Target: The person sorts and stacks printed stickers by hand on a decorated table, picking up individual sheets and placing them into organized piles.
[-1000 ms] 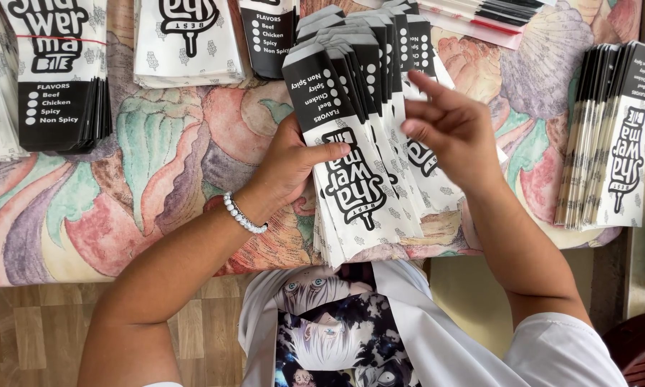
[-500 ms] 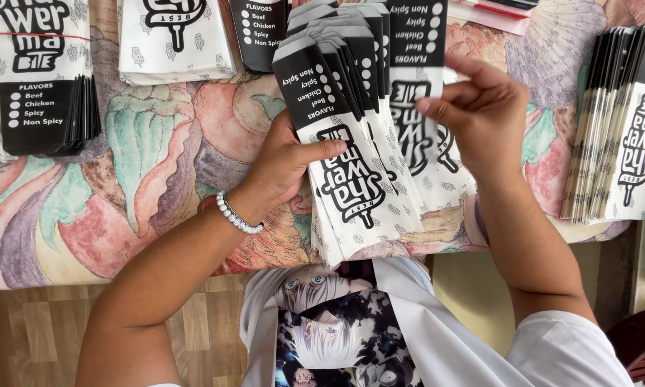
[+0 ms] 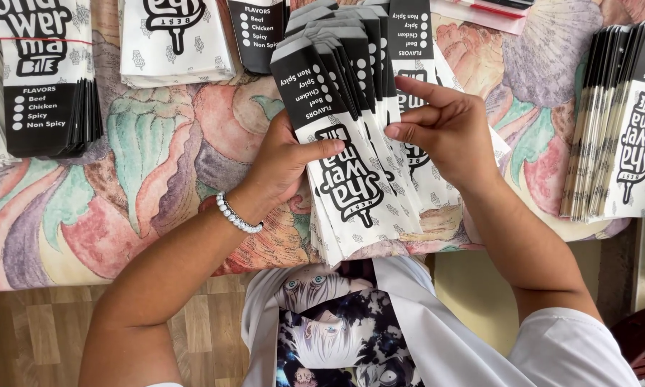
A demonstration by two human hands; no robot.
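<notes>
Sleeves [image 3: 351,165]: fanned sheaf of black-and-white paper food sleeves, centre of view, above a floral cloth [image 3: 158,179]. Left hand [image 3: 283,161] clamps the sheaf, thumb across the front sleeve. Right hand [image 3: 444,129], at 3 o'clock of the fan, fingers curled, pinches a rear sleeve's edge. Step judged: counting or squaring the fan; next calls for sliding one sleeve free. Stacks at 9 [image 3: 46,86], 11 [image 3: 175,39], 3 o'clock [image 3: 616,129].
</notes>
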